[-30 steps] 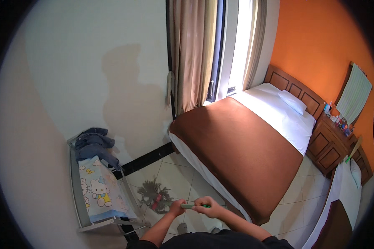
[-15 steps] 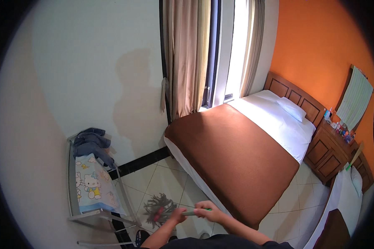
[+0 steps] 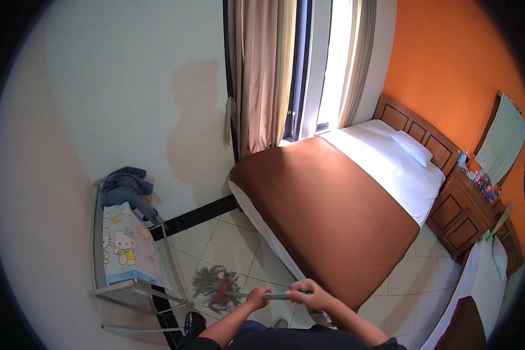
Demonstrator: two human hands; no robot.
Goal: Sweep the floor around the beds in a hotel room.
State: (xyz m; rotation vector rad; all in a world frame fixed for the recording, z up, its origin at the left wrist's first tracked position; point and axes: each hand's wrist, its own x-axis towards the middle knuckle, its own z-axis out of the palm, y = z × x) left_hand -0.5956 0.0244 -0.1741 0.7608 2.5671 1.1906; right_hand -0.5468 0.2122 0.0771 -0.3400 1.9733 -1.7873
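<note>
Head view: left hand (image 3: pixel 258 298) and right hand (image 3: pixel 311 293) wrap fingers round the mop (image 3: pixel 277 296), strands (image 3: pixel 207 280) near the left edge of the floor (image 3: pixel 233 242).

Mop hd (image 3: pixel 207 280): rough cloth; flr tiles (image 3: pixel 230 245): smooth.

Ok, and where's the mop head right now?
In the head view, the mop head is on the tiled floor, left of centre near the bottom, between the metal-framed rack and the left hand.
</note>
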